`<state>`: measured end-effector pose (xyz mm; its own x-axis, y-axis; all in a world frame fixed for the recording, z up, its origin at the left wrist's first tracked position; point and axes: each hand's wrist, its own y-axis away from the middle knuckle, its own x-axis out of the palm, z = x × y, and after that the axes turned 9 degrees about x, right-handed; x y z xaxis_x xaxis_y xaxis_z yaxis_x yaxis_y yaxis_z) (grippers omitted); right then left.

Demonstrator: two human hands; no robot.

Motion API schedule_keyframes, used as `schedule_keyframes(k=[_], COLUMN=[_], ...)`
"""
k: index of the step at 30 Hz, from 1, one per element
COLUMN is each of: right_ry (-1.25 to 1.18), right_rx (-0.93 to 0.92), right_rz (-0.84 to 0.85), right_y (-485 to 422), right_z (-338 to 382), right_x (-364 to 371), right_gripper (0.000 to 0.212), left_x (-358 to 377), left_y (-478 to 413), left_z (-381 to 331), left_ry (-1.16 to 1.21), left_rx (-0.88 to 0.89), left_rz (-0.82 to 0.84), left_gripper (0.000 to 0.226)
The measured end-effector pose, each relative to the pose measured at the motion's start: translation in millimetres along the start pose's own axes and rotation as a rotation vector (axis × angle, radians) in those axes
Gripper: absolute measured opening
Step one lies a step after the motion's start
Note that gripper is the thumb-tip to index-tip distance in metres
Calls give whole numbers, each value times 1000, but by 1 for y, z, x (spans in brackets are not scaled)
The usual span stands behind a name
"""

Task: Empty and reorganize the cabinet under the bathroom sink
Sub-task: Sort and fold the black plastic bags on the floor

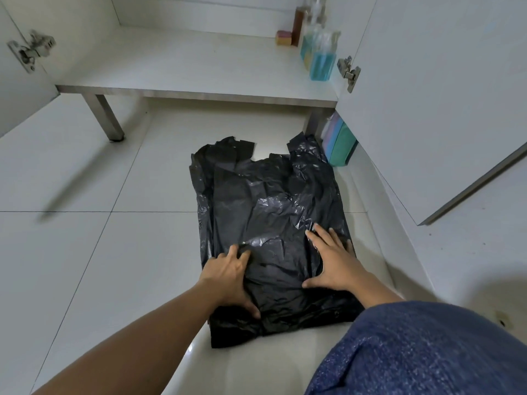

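Observation:
A black plastic bag (265, 212) lies spread flat on the tiled floor in front of the open cabinet (182, 61). My left hand (231, 277) rests on the bag's lower left part, fingers spread and thumb pointing toward me. My right hand (332, 258) presses flat on the bag's lower right part with straight fingers. Inside the cabinet, at the right of its shelf, stand bottles of blue liquid (320, 59), a brown bottle (299, 22) and a small pink and yellow sponge (283, 37).
Both cabinet doors stand open, the left door (20, 67) and the right door (427, 95), each with a metal hinge. A stack of folded pastel cloths (339, 143) sits on the floor under the cabinet's right end. A metal cabinet leg (108, 118) stands at left. My blue-clad knee (422, 352) fills the lower right.

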<state>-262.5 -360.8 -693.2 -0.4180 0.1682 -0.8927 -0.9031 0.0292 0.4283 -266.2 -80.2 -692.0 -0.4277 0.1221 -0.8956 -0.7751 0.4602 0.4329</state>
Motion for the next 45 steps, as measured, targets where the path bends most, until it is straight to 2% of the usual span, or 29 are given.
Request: schedule_keyframes(k=[2,3,6,8,9,11,12,15,17,19,21,23,26,28,29,31,34,36,37,40,43,45], right_ry=[-2,-21,-87,-151,-214,-345,-410,-633,-714,-779,-848,-894,-984,-1075,-1137,-1249,-1198,-1139,-1109,-1100,-1215,-1113], right_rx=[20,19,-1,16,48,138,192,370,450,469,501,498,527,559,555,514,477,544,572,555,400,264], right_rz=[100,91,-117,-226,-261,-312,-322,-249,-182,-135,-101,-109,-105,-50,-12,47,91,196,212,122,-28,-204], right_y=[-2,-2,-9,-22,-29,-43,-51,-78,-101,-125,-146,-165,-182,-187,-188,-194,-207,-208,-209,-205,-200,-193], right_z=[-1,-1,-1,-2,-3,-5,-8,-16,-26,-33,-37,-37,-36,-35,-33,-30,-29,-25,-23,-19,-18,-12], right_x=[1,-1,-21,-37,-45,-60,-67,-82,-85,-86,-87,-91,-95,-97,-100,-106,-110,-109,-109,-105,-96,-92], right_gripper=[124,115,87,73,68,62,59,53,49,34,33,33,29,17,20,42,74,67,56,26,32,30], left_x=[-1,-2,-8,-13,-18,-27,-32,-46,-54,-62,-69,-77,-84,-85,-86,-88,-102,-109,-112,-112,-104,-97], left_y=[0,0,-7,-18,-24,-37,-44,-65,-82,-100,-116,-132,-154,-165,-168,-172,-173,-174,-174,-171,-171,-169], left_z=[3,6,19,31,37,54,63,85,97,107,112,116,120,121,122,126,132,136,136,136,144,147], left_ry=[64,129,286,363,448,710,847,1165,1276,1328,1382,1445,1465,1405,1375,1370,1568,1603,1566,1418,1346,1201], left_rx=[-7,-15,-92,-285,-422,-654,-716,-716,-698,-693,-660,-620,-590,-602,-623,-683,-707,-685,-669,-633,-615,-546], left_rz=[-38,-110,-441,-621,-654,-620,-588,-569,-591,-609,-617,-594,-562,-577,-594,-613,-544,-453,-412,-328,-409,-528], left_gripper=[142,132,93,78,78,89,96,102,99,87,59,45,51,49,49,58,80,77,69,37,24,23])
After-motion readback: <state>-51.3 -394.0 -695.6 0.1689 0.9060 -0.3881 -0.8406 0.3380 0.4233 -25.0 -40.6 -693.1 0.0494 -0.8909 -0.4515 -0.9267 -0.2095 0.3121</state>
